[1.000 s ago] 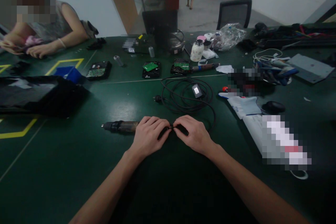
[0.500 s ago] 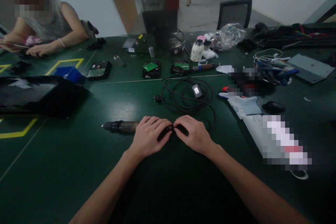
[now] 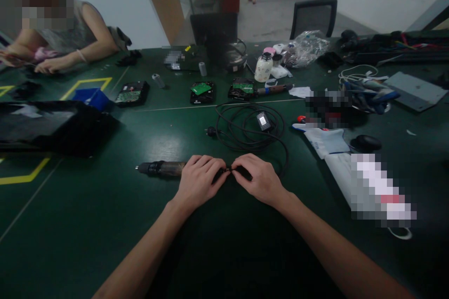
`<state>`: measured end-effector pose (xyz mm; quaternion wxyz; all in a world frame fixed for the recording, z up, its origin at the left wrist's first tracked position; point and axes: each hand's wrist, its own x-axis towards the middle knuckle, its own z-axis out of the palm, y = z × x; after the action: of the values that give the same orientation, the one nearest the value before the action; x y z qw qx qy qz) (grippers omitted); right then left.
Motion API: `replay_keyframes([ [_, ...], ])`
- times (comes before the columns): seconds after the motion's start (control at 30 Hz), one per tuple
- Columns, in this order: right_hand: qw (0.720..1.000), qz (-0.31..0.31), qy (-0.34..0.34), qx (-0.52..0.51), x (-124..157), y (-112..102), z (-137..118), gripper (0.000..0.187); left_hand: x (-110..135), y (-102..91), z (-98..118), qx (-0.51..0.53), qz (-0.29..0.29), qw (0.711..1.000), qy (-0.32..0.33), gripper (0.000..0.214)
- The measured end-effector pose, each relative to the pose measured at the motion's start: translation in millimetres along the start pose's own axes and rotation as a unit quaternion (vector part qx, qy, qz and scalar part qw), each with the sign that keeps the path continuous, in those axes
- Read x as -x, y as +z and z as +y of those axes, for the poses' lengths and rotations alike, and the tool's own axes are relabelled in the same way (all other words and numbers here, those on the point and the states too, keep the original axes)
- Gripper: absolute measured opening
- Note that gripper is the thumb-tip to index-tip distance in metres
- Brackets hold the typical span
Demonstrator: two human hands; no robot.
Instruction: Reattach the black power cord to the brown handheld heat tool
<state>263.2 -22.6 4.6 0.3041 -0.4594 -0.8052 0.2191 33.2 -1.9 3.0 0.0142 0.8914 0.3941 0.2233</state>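
An electric screwdriver (image 3: 164, 168) lies across the green table with its bit pointing left. My left hand (image 3: 198, 177) is closed around its rear end, which the fingers mostly cover. Close beside it, my right hand (image 3: 257, 178) pinches the black end of a power cord (image 3: 286, 156) between thumb and fingertips. The fingertips of both hands nearly meet, with a small dark part between them; I cannot tell whether the cord end is seated in the screwdriver. From the right hand the cord runs up into a loose coil with a black adapter (image 3: 264, 121) and a plug (image 3: 211, 131).
Beyond the coil lie several hard drives (image 3: 202, 92), a second screwdriver (image 3: 275, 90) and a bottle (image 3: 263, 67). A black tray (image 3: 38, 126) and blue bin (image 3: 91, 98) stand left. White gloves (image 3: 326, 142) and a mouse (image 3: 366, 142) lie right. A co-worker (image 3: 84, 32) sits at the far left.
The left thumb and fingers have closed a little more over the screwdriver's rear end, so less of it shows. The right hand has hardly moved.
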Motion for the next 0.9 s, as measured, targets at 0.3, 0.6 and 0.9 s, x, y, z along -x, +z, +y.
replay_keyframes([
  [0.3, 1.000, 0.006, -0.004, -0.003, 0.0, 0.4, 0.2, 0.012, 1.0, -0.4, -1.2, -0.003, -0.004, 1.000, 0.015, 0.012],
  [0.6, 1.000, 0.002, 0.001, 0.000, 0.2, 0.8, 0.3, 0.011, -0.3, -1.2, -0.8, 0.002, -0.008, 1.000, 0.020, 0.013],
  [0.9, 1.000, 0.000, -0.001, -0.003, 0.2, 0.4, 0.8, 0.011, -0.5, -1.4, -1.9, -0.002, -0.018, 1.000, 0.020, 0.014],
])
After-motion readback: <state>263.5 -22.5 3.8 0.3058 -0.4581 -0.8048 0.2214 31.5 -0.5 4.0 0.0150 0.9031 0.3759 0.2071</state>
